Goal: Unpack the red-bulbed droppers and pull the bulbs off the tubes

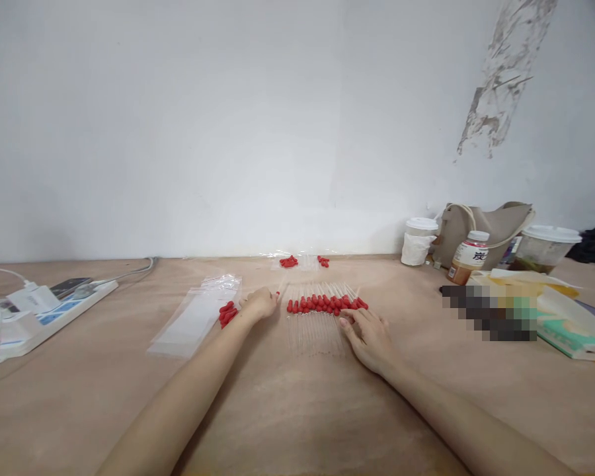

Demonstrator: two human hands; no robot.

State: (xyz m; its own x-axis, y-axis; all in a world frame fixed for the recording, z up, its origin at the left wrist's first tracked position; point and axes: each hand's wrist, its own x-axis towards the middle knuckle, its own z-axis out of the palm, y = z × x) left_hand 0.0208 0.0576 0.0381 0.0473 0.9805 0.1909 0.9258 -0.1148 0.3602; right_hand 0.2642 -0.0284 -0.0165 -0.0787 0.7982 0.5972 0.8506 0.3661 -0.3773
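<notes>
My left hand [260, 303] is closed in a pinch on a thin pale stick with a red tip [278, 293], just left of the row. A row of red-tipped sticks [322, 303] lies side by side on the table, red bulb ends towards me and pale shafts pointing to the wall. In front of it lie several clear thin strips or tubes [317, 334]. My right hand [371, 337] rests at the row's right end, fingers loosely bent and apart, fingertips touching the red ends. Beside my left forearm, more red pieces [227, 314] lie on clear plastic bags [193, 317].
Near the wall lie more red pieces [288, 262] with clear plastic. A power strip [54, 317] with plugs and cables sits at left. At right stand a lidded cup [419, 241], a drink bottle [469, 258], a bag [496, 225], another cup [545, 248] and a tissue pack [570, 330].
</notes>
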